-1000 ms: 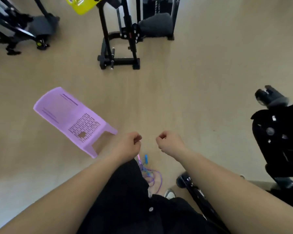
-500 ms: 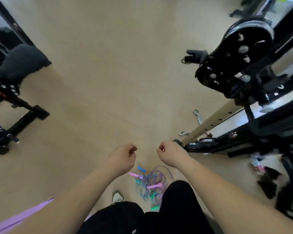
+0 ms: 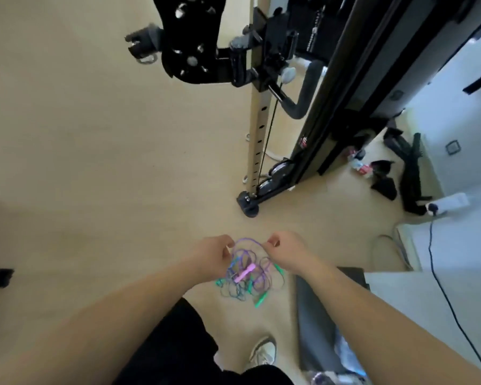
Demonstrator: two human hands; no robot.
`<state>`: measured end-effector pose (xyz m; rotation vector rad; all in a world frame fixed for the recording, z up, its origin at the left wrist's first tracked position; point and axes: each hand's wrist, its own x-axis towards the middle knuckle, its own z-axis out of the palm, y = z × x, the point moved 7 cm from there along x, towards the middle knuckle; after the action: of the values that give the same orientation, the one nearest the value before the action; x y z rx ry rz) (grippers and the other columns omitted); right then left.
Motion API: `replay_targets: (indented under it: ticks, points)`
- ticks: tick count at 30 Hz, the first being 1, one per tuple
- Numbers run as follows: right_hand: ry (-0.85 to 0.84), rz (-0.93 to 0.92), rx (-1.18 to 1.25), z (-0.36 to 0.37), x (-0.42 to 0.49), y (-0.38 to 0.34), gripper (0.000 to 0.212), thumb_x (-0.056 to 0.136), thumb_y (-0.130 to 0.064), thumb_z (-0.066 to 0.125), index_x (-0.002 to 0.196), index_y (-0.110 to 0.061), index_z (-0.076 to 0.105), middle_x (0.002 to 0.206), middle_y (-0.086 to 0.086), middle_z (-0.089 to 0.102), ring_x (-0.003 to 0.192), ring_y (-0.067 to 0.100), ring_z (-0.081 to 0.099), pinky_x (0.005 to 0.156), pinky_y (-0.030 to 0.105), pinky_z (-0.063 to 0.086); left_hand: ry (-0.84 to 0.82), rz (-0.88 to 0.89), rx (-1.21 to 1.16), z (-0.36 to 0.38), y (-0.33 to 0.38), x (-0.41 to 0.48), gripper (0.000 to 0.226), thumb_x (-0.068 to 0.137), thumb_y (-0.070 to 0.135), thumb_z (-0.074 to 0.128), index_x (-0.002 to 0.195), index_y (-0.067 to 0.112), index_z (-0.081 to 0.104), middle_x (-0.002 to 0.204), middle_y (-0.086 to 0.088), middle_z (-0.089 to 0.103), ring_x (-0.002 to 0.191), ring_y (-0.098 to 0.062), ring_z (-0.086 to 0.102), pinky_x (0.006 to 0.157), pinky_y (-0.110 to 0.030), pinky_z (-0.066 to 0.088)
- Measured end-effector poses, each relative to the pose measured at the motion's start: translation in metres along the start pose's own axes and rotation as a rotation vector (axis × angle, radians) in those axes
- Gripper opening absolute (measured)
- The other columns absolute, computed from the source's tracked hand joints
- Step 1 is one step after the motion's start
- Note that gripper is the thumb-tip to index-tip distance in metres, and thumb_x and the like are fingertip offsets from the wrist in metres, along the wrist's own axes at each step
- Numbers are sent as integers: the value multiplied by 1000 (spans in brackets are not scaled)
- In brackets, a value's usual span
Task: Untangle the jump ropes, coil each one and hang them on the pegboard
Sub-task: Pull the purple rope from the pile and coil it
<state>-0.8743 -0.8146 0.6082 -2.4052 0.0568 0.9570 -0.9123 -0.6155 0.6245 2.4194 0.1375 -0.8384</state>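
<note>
A tangle of thin purple, blue and green jump ropes [image 3: 257, 284] lies on the beige floor just ahead of my feet. A pink handle [image 3: 244, 273] lies across its middle and a green handle [image 3: 260, 300] sticks out at its near edge. My left hand [image 3: 213, 252] and my right hand [image 3: 285, 252] hover side by side above the heap's far edge, fingers curled, with nothing plainly held. A purple loop shows in the gap between them.
A black cable machine with a beige perforated upright [image 3: 257, 129] stands ahead on the right, its foot [image 3: 247, 208] close to the ropes. A grey pad [image 3: 314, 315] lies at my right. A black cord [image 3: 439, 273] and dark clutter [image 3: 383, 179] sit along the right wall.
My view has swung right, from the purple chair to the cable machine. The rope heap now sits directly under my hands, which keep the same curled pose.
</note>
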Motion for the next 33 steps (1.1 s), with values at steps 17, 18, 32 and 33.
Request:
replay_targets:
  ticks: [17, 18, 32, 33]
  points:
    - [205, 408, 393, 194, 111, 120, 21, 98, -25, 56, 81, -17, 64, 77, 4, 62, 74, 21, 59, 59, 28, 40, -350, 233, 277, 153, -114, 189, 8, 93, 18, 51, 88, 19, 57, 103, -12, 71, 99, -35, 66, 74, -32, 46]
    - [206, 424, 392, 206, 126, 132, 19, 98, -24, 56, 83, -17, 65, 78, 4, 62, 76, 21, 59, 60, 28, 39, -360, 241, 293, 167, -120, 203, 8, 92, 17, 51, 91, 18, 59, 104, -12, 71, 98, -34, 66, 74, -32, 47]
    - [292, 583, 437, 432, 364, 325, 29, 93, -24, 52, 64, -20, 53, 62, -3, 53, 64, 23, 53, 64, 33, 50, -386, 439, 606, 400, -237, 434, 40, 93, 23, 65, 133, 18, 58, 132, -6, 64, 120, -28, 61, 98, -38, 51]
    - [306, 583, 431, 438, 370, 326, 32, 94, -24, 52, 63, -19, 51, 61, -4, 51, 64, 23, 52, 62, 31, 47, -371, 454, 589, 406, -240, 439, 40, 93, 21, 64, 132, 17, 58, 131, -7, 64, 120, -28, 61, 98, -38, 51]
